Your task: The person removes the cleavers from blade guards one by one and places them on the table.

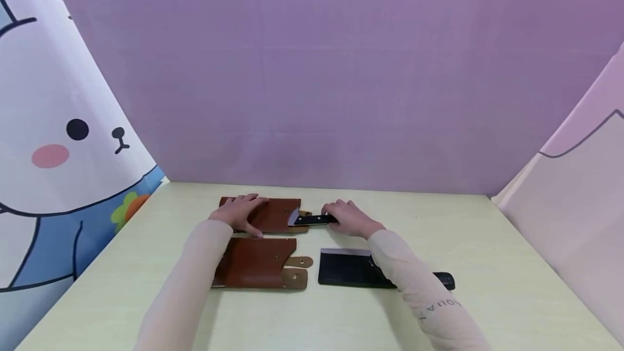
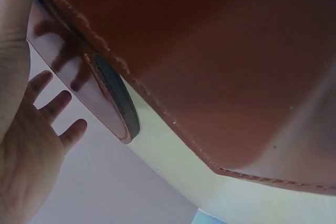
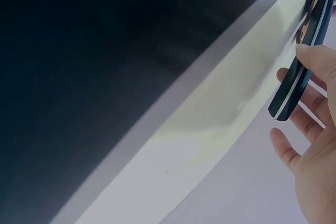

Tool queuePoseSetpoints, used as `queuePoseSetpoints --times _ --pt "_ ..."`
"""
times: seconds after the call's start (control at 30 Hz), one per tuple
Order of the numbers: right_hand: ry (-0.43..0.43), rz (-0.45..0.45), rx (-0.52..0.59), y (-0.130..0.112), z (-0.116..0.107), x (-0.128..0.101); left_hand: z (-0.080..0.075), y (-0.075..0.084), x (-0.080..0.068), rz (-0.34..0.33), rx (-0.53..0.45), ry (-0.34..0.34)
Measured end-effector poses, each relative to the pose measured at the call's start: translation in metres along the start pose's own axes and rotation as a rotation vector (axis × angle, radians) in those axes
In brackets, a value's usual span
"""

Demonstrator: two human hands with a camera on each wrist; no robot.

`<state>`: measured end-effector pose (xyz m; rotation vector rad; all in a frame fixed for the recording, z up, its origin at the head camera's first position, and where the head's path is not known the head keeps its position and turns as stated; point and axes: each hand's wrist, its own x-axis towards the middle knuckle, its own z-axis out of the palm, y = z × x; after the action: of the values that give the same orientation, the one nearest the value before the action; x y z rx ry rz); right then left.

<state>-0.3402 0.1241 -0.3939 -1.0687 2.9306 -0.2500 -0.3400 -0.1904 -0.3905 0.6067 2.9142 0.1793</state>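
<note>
Head camera: the left hand lay flat with straight fingers on top of a brown leather knife sheath at the far side of the pale yellow table. The right hand had its fingers curled round the black handle of a knife whose blade was mostly inside that sheath. Only a small grey bit of blade showed at the sheath's mouth.

In the right wrist view, the thumb and fingers pinched the end of the handle.

Nearer to the person lay a second brown leather sheath with two strap tabs. Just to the right of it lay a black cleaver, flat on the table, partly under the right sleeve. A purple wall stood behind the table, and a bunny cloth hung on the left.
</note>
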Motion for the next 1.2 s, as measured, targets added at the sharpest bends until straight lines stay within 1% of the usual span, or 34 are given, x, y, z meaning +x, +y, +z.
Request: queuePoseSetpoints --times 0.13,0.27,0.4,0.57,0.7,0.93,1.07,1.2 --pt "0.0 -0.002 0.02 0.0 0.0011 0.0005 0.0034 -0.0034 0.0024 -0.012 -0.01 -0.006" --pt "-0.01 0.007 0.014 0.0001 0.0028 0.0008 0.0053 -0.0056 0.0035 -0.006 -0.022 0.005" --pt "-0.02 0.005 0.006 -0.0004 0.0036 0.0011 0.0058 -0.0066 0.0032 -0.005 -0.02 0.002" --pt "-0.017 -0.005 -0.001 0.0008 0.0049 0.0018 0.0031 -0.0044 0.0014 -0.01 -0.02 -0.007" --pt "-0.009 -0.009 0.016 0.0006 0.0047 0.0017 0.0008 -0.0015 -0.0004 -0.011 -0.021 -0.006" --pt "0.01 -0.025 0.019 -0.0009 0.0045 0.0028 0.0008 -0.0029 0.0015 0.002 -0.021 0.011" --pt "0.018 -0.039 0.024 -0.0015 0.0051 0.004 0.0025 -0.0062 0.0034 0.004 -0.026 0.019" --pt "0.015 -0.036 0.023 -0.0028 0.0054 0.0051 0.0044 -0.0099 0.0051 0.022 -0.032 0.037"
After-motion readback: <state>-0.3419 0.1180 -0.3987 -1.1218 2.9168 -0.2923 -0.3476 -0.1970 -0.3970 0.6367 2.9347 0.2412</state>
